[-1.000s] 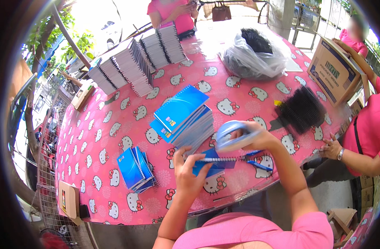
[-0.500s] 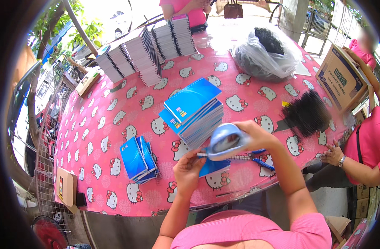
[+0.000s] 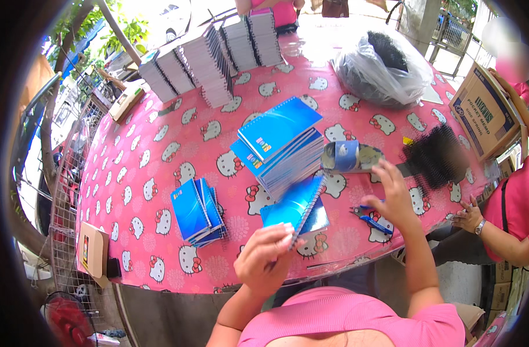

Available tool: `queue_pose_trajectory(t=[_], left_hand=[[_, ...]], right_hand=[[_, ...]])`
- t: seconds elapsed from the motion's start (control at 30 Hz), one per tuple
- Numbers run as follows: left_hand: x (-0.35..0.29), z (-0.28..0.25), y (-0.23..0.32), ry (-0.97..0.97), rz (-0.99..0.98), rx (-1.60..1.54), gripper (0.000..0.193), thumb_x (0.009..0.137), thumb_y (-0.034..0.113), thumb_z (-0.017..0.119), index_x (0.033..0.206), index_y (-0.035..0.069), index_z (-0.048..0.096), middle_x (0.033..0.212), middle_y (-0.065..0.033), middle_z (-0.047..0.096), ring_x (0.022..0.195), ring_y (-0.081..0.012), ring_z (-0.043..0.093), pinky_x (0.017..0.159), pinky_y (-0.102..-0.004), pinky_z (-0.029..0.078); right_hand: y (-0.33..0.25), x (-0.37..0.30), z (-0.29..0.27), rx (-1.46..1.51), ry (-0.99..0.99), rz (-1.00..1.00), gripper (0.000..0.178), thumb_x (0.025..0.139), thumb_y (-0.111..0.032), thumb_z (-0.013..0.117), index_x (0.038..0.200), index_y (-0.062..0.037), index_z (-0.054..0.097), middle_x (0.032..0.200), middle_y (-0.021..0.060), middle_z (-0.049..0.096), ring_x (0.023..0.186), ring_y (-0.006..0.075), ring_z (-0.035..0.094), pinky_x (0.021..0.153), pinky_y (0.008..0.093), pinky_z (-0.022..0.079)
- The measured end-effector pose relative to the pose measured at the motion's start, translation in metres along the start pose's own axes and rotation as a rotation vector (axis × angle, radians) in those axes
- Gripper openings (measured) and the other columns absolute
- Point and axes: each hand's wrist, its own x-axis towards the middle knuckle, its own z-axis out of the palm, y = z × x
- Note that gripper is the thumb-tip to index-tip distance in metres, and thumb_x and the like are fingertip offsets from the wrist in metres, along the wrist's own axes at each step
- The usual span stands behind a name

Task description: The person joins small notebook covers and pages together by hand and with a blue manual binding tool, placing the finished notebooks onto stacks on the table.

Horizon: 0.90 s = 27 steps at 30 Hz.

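My left hand point(image 3: 265, 257) pinches the lower corner of a blue spiral-bound notebook point(image 3: 299, 203), tilted with its dark coil along the right side. Another blue notebook point(image 3: 317, 218) lies partly under it on the table. My right hand point(image 3: 394, 194) is apart from everything, fingers spread, just below a light-blue and grey rounded device point(image 3: 348, 155) whose kind I cannot make out. Blue-handled pliers point(image 3: 373, 220) lie with jaws apart left of my right wrist. Ahead of my left hand stands a tall stack of blue-covered notebooks point(image 3: 284, 139).
A small notebook pile point(image 3: 190, 211) sits at left. Stacks of bound pads point(image 3: 189, 69) stand far left. Black coils point(image 3: 435, 156) lie right, with a plastic bag point(image 3: 386, 72) of coils behind. A carton point(image 3: 483, 110) and a co-worker's hand point(image 3: 468, 218) are at the right edge.
My right hand has let go of the light-blue device, now lying beside the tall stack, and has moved right and opened. My left hand has lowered, with the notebook turned coil-side right.
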Motion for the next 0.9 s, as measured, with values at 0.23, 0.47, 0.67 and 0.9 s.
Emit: queue_pose_trajectory(t=[0.23,0.47,0.67,0.9], left_hand=[[-0.044,0.013,-0.014,-0.113,-0.053,0.103,0.023,0.074,-0.005,0.076,0.094,-0.001,0.067,0.095,-0.0157,0.069,0.087,-0.0286,0.068,0.078,-0.0362,0.054],[-0.036,0.022,-0.003,-0.074,-0.105,0.061,0.029,0.072,-0.013,0.073,0.099,-0.002,0.068,0.1,-0.0186,0.069,0.089,-0.0231,0.069,0.076,-0.0304,0.056],[-0.031,0.023,0.002,-0.046,-0.066,0.111,0.026,0.07,-0.01,0.077,0.093,-0.002,0.069,0.094,-0.0171,0.071,0.084,-0.0255,0.069,0.072,-0.031,0.055],[-0.027,0.022,0.005,-0.088,0.037,0.188,0.024,0.069,-0.013,0.074,0.091,-0.002,0.069,0.09,-0.0164,0.071,0.081,-0.0263,0.069,0.071,-0.0319,0.055]], right_hand=[[-0.022,-0.054,0.008,0.109,-0.101,0.15,0.048,0.085,-0.033,0.067,0.122,-0.004,0.056,0.118,0.0182,0.056,0.109,0.0367,0.053,0.094,0.0449,0.042],[-0.118,-0.044,-0.027,0.402,-0.035,-0.231,0.047,0.08,-0.032,0.073,0.115,-0.0042,0.058,0.106,0.0152,0.057,0.099,0.0343,0.054,0.087,0.0451,0.043],[-0.121,-0.053,-0.024,0.354,0.017,-0.184,0.048,0.079,-0.032,0.074,0.114,-0.0038,0.058,0.108,0.0149,0.055,0.099,0.0344,0.053,0.087,0.0454,0.042],[-0.096,-0.056,-0.005,0.985,-0.519,0.271,0.039,0.089,-0.035,0.068,0.108,-0.0012,0.064,0.099,0.0104,0.065,0.09,0.0223,0.061,0.078,0.036,0.047]])
